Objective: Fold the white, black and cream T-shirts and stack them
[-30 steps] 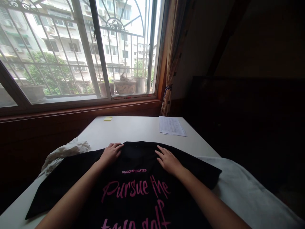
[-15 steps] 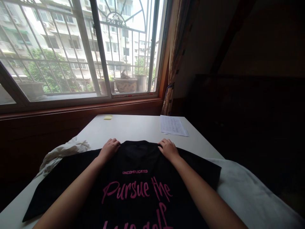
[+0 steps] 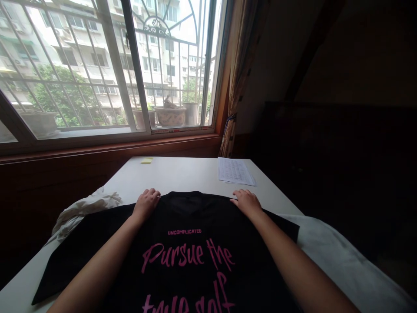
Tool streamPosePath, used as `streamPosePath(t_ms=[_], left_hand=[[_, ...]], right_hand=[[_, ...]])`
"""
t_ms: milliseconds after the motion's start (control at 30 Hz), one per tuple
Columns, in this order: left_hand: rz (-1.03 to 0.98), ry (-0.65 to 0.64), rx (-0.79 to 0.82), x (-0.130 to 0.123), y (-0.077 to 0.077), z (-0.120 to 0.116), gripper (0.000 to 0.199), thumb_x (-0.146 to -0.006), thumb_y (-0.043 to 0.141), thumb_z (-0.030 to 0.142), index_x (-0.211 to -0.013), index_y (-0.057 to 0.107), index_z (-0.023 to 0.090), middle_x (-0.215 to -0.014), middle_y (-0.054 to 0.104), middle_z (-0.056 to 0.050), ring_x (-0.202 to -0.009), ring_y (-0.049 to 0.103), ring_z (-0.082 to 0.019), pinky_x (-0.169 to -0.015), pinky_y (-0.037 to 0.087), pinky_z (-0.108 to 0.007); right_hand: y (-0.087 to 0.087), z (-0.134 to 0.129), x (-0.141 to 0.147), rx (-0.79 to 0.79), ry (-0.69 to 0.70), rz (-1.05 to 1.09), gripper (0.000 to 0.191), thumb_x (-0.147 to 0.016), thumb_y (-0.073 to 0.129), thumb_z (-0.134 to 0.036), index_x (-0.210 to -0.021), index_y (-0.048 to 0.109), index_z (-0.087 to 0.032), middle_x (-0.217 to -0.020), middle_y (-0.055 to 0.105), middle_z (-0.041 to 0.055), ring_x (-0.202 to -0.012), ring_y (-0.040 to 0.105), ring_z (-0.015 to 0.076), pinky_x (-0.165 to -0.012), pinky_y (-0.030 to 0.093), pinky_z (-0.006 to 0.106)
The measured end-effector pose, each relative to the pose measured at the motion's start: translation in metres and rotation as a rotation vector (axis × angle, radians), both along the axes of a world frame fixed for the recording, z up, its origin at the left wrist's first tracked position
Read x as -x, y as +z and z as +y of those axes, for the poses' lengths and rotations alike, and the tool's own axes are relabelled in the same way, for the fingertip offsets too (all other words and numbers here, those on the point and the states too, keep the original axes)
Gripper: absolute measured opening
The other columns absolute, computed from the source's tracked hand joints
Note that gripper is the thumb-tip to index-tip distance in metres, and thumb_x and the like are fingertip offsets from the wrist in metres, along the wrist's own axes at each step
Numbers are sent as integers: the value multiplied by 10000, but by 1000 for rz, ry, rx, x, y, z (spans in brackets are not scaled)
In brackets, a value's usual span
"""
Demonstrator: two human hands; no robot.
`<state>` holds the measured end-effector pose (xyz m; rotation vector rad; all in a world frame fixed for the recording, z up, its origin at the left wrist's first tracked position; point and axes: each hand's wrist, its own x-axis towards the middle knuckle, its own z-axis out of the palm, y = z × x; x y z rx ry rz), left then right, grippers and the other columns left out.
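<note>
A black T-shirt (image 3: pixel 195 217) with pink lettering lies spread front side up, its collar toward the far end of the table. My left hand (image 3: pixel 146 203) is at the shoulder left of the collar, fingers bent over the fabric's far edge and closed on it. On the other shoulder rests my right hand (image 3: pixel 248 202), farther from the collar, its thumb and fingers apart and touching the cloth. The undersides of the fingers are hidden in both hands. Each sleeve extends outward past my forearms.
Beneath the shirt is a white table (image 3: pixel 182 171). Printed sheets (image 3: pixel 236 171) and a yellow sticky note (image 3: pixel 146 161) lie at its far end. Crumpled pale cloth (image 3: pixel 84 208) sits at the left edge, and light fabric (image 3: pixel 329 248) drapes at right. A barred window (image 3: pixel 146 78) stands beyond.
My right hand has slid right along the shoulder, away from the collar. My left hand has shifted slightly left. The shirt has stayed nearly in place.
</note>
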<state>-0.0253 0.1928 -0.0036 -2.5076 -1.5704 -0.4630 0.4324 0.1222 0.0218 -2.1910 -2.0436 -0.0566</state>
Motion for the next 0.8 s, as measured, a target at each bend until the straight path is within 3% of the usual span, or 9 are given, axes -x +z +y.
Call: streamPosePath(t_ms=[167, 267, 333, 433, 533, 600, 700, 800], left_hand=[[-12, 16, 21, 43, 3, -12, 290, -998, 517, 333, -1203, 665, 190, -1157, 644, -115, -1079, 577, -291, -952, 488, -427], [-44, 11, 27, 63, 9, -28, 311, -985, 503, 333, -1209, 666, 192, -1171, 636, -115, -1087, 585, -304, -948, 504, -452], [-83, -21, 7, 65, 15, -43, 313, -987, 489, 344, -1192, 674, 196, -1174, 631, -113, -1089, 593, -308, -950, 514, -464], [-153, -115, -43, 55, 27, -76, 296, -1003, 480, 366, -1185, 671, 230, -1198, 629, -95, -1115, 594, -298, -986, 517, -475], [-198, -261, -67, 36, 38, -123, 254, -1013, 503, 346, -1201, 658, 273, -1247, 622, -69, -1158, 587, -270, -980, 544, -431], [-206, -363, -71, 24, 44, -162, 233, -1015, 532, 328, -1210, 652, 285, -1261, 620, -62, -1195, 574, -258, -967, 560, -391], [-190, -459, -41, 16, 49, -222, 215, -1020, 522, 227, -1187, 647, 283, -1196, 647, -56, -1198, 572, -235, -974, 561, -347], [-127, -498, 34, 23, 44, -269, 171, -1003, 537, 191, -1073, 666, 277, -1042, 681, -40, -973, 638, -187, -840, 592, -262]], right_hand=[[18, -35, -77, 168, -65, 151, 375, -812, 717, -501, -1066, 717, -226, -1030, 743, 82, -939, 683, 268, -789, 496, 347], [25, -61, -109, 226, -43, 257, 315, -791, 714, -435, -1038, 728, -240, -988, 759, 51, -883, 701, 231, -750, 512, 298], [27, -73, -122, 181, -26, 338, 273, -802, 682, -374, -1045, 726, -256, -1015, 761, 34, -915, 702, 219, -773, 516, 283], [28, -81, -125, -60, -89, 332, 256, -834, 640, -326, -1065, 713, -245, -1011, 754, 38, -940, 691, 229, -818, 519, 305], [29, -85, -108, -256, -174, 178, 265, -871, 580, -244, -1106, 700, -216, -1072, 726, 83, -1029, 642, 291, -887, 499, 395], [32, -92, -84, -348, -145, 51, 303, -888, 535, -178, -1145, 694, -208, -1142, 691, 110, -1094, 596, 323, -924, 478, 447], [36, -117, -32, -392, 30, -53, 262, -902, 537, -150, -1107, 693, -197, -1088, 667, 105, -1050, 593, 298, -924, 496, 437], [34, -162, 27, -252, 265, 82, 164, -943, 540, -182, -1017, 681, -221, -1046, 655, 69, -1005, 612, 246, -919, 525, 397]])
